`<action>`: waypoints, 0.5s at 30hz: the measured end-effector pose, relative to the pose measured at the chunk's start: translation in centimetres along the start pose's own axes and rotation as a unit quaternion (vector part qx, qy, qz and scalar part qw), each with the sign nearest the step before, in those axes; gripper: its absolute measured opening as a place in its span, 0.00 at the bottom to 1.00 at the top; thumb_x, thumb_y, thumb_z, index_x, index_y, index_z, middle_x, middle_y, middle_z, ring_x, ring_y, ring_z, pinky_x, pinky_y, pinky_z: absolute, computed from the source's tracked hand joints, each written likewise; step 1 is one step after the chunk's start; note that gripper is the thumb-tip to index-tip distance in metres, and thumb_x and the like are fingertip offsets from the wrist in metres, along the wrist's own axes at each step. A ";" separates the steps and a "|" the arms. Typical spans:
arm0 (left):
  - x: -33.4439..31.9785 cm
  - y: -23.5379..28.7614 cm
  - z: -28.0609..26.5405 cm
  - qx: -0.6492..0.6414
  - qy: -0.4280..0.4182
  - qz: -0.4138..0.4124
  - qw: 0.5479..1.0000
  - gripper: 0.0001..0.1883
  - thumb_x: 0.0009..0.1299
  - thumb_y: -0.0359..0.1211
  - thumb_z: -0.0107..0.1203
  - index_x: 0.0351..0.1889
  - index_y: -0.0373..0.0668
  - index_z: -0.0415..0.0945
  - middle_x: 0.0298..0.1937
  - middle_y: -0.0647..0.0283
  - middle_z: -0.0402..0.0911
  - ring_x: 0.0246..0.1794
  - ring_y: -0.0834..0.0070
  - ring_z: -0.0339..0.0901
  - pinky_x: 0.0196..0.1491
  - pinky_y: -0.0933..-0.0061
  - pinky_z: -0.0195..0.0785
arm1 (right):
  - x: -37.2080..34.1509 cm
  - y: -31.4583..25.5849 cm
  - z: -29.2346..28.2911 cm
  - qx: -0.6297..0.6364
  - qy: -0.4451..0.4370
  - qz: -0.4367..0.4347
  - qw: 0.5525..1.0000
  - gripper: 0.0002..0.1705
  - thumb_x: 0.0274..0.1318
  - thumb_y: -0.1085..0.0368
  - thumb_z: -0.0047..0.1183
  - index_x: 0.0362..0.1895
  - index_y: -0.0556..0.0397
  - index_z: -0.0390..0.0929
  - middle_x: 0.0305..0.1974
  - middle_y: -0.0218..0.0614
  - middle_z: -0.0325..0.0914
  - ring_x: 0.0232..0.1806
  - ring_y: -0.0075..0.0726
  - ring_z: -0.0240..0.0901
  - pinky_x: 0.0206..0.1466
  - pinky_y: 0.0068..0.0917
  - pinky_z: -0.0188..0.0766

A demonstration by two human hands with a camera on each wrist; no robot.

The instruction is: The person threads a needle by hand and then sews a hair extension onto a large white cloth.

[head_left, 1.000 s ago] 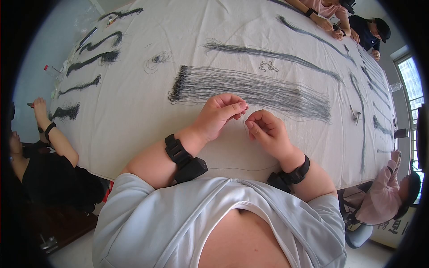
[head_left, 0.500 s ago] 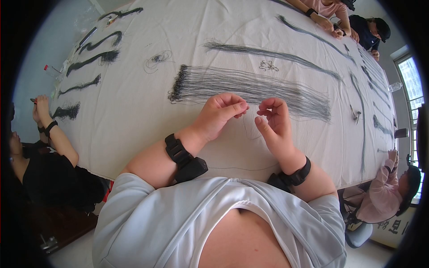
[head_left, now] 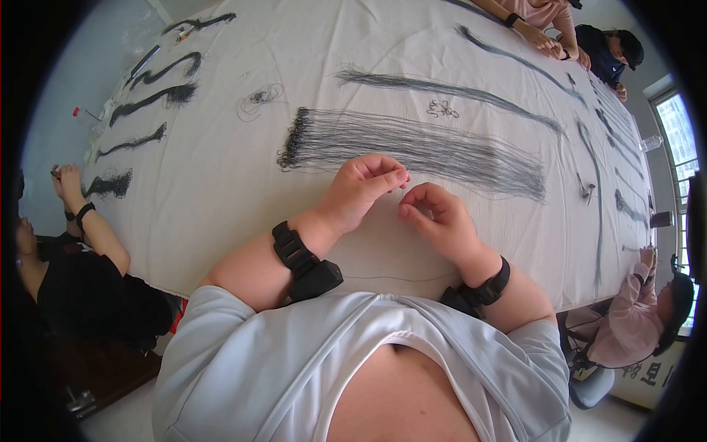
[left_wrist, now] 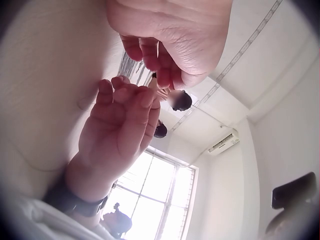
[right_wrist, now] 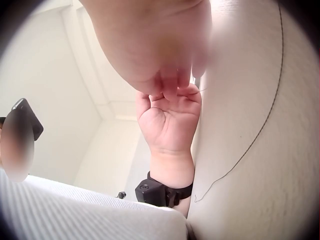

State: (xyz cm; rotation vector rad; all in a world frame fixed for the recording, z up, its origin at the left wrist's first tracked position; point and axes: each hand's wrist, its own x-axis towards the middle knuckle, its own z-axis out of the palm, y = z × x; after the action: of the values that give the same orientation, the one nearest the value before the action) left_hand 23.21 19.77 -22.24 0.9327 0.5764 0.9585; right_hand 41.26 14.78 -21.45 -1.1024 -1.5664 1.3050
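Observation:
My left hand (head_left: 363, 190) is raised over the cloth, thumb and forefinger pinching a thin dark strand (right_wrist: 202, 90) that pokes out past the fingertips in the right wrist view. Just beside it, my right hand (head_left: 444, 219) has curled fingers, its thumb tip close under the forefinger; I cannot tell whether the strand is between them. Beyond both hands lies a wide bundle of long dark strands (head_left: 420, 151), with dark curled ends bunched at its left. A single loose strand (right_wrist: 272, 102) runs along the cloth near my body.
The table has a white cloth (head_left: 221, 184). A narrower bundle (head_left: 449, 90), some small curled pieces (head_left: 442, 110) and a loose coil (head_left: 264, 96) lie farther back. More bundles line both sides. Pliers-like tools (head_left: 585, 188) lie at the right. Several other people sit around the edges.
My right hand spread its fingers and lifted half a second ago, then came back leftward and curled near the left fingertips. The left hand has stayed in place, pinching.

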 end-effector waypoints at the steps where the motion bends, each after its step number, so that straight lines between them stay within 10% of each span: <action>1: 0.0 0.0 0.0 -0.001 -0.002 0.001 1.000 0.05 0.65 0.29 0.57 0.37 0.39 0.79 0.35 0.66 0.80 0.38 0.82 0.73 0.45 0.80 0.66 | 0.0 -0.2 0.0 -0.001 -0.001 0.005 1.000 0.08 0.55 0.67 0.56 0.37 0.58 0.75 0.31 0.32 0.77 0.35 0.22 0.74 0.39 0.22 0.70; 15: 0.0 0.1 0.2 0.010 -0.001 -0.003 1.000 0.03 0.66 0.29 0.56 0.36 0.42 0.78 0.33 0.68 0.79 0.34 0.84 0.73 0.40 0.84 0.67 | 0.0 -0.2 0.0 -0.001 -0.004 0.008 1.000 0.07 0.56 0.68 0.55 0.37 0.59 0.74 0.28 0.31 0.77 0.31 0.21 0.74 0.35 0.20 0.70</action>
State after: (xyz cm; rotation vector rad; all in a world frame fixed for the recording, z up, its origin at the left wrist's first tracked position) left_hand 23.29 19.73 -22.03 0.9496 0.5889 0.9472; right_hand 41.23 14.74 -21.25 -1.1150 -1.5681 1.3189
